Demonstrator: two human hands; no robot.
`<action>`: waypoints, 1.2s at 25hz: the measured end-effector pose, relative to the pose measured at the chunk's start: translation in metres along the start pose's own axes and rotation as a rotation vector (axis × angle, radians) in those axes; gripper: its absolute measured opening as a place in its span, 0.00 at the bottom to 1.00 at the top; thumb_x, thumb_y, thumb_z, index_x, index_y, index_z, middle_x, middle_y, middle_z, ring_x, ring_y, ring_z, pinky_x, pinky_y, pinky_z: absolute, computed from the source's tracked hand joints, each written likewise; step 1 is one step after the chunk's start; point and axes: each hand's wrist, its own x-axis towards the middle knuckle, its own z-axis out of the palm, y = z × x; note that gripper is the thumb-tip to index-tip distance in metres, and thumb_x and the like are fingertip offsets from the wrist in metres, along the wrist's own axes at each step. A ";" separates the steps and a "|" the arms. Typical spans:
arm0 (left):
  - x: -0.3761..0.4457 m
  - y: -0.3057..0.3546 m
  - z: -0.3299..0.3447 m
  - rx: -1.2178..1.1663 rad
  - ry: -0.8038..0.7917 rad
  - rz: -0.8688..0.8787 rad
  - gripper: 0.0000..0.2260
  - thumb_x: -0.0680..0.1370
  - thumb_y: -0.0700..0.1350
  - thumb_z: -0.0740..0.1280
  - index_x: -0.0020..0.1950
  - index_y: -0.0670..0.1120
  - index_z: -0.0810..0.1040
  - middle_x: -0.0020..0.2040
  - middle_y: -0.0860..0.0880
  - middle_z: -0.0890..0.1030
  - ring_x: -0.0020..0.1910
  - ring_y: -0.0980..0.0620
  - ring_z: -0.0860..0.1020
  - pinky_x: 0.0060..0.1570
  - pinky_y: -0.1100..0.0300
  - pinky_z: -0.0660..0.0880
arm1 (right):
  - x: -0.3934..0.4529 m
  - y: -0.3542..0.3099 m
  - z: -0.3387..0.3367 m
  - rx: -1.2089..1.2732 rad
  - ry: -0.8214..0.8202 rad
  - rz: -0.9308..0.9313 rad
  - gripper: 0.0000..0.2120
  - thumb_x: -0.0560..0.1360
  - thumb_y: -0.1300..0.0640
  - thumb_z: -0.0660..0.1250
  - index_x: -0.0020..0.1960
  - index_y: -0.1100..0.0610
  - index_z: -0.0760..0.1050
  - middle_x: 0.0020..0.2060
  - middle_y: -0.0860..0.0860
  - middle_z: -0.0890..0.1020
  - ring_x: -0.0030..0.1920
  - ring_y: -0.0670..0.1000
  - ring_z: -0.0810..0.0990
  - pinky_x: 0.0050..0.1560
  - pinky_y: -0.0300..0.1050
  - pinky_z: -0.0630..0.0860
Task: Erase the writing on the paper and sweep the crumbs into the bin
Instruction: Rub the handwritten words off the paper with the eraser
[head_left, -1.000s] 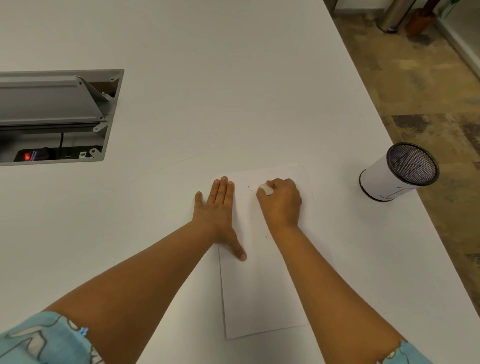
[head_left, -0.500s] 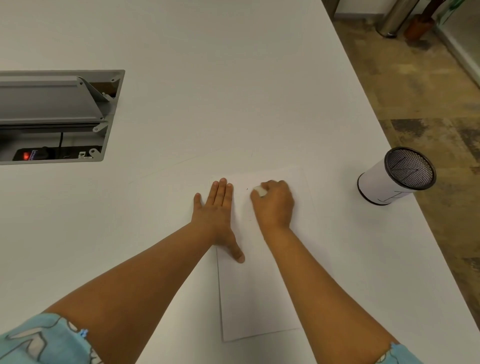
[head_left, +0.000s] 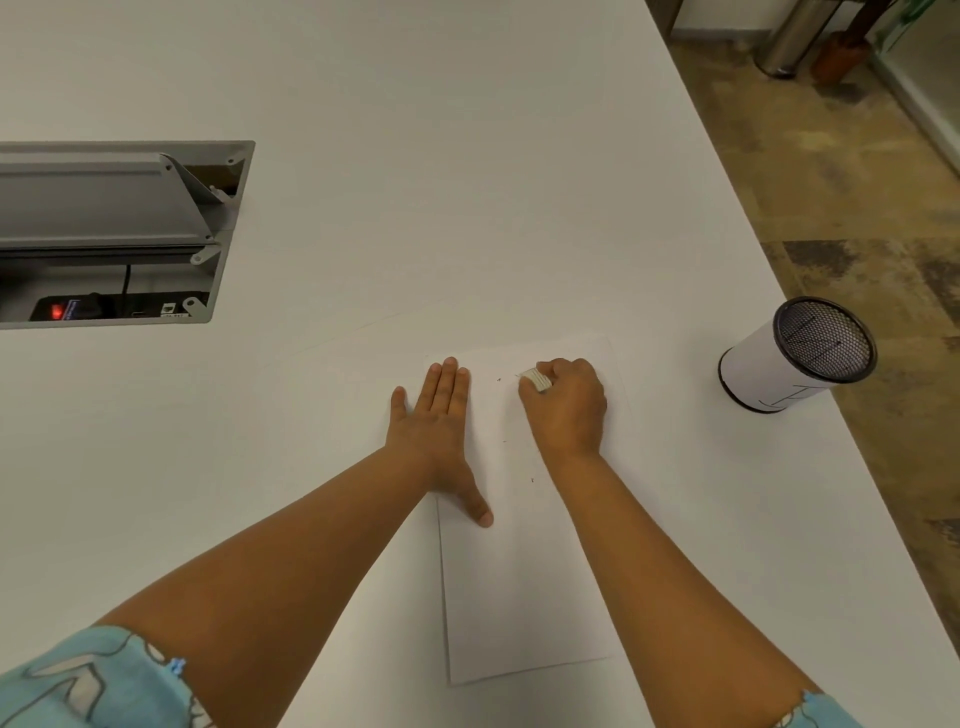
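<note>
With the left hand (head_left: 434, 415) spread flat on the paper (head_left: 524, 597) and the right hand (head_left: 566, 405) clamped on the eraser (head_left: 536, 379) near its top edge, hard rubbing risked creasing the sheet or scattering crumbs (head_left: 532, 479) away from the mesh bin (head_left: 795, 356).

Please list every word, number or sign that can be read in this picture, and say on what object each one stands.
None can be read with certainty.
Bin: thin pen strokes low on its white side, not legible as a letter.
Power strip in the table opening: a small white label, too small to read.
Paper: only dark crumbs and a faint mark near the eraser; no legible writing.
</note>
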 end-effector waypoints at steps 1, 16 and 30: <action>0.000 0.000 0.001 -0.003 0.001 -0.001 0.70 0.53 0.70 0.74 0.70 0.45 0.25 0.73 0.47 0.27 0.72 0.49 0.28 0.70 0.40 0.35 | -0.003 -0.001 0.000 0.025 0.004 -0.011 0.10 0.71 0.58 0.68 0.50 0.62 0.78 0.46 0.57 0.78 0.46 0.56 0.78 0.43 0.41 0.70; -0.025 -0.020 0.035 -0.128 0.121 -0.039 0.68 0.48 0.80 0.62 0.64 0.50 0.18 0.67 0.49 0.20 0.67 0.47 0.21 0.61 0.34 0.27 | -0.037 0.019 -0.009 0.434 -0.230 0.165 0.09 0.70 0.53 0.71 0.50 0.53 0.78 0.46 0.48 0.81 0.44 0.42 0.78 0.41 0.30 0.75; -0.022 -0.005 0.032 0.165 0.083 -0.120 0.70 0.48 0.81 0.60 0.58 0.40 0.16 0.71 0.40 0.25 0.70 0.39 0.26 0.60 0.32 0.28 | -0.065 -0.008 0.021 -0.013 -0.153 -0.187 0.12 0.73 0.58 0.67 0.55 0.60 0.77 0.48 0.56 0.78 0.51 0.53 0.74 0.50 0.40 0.70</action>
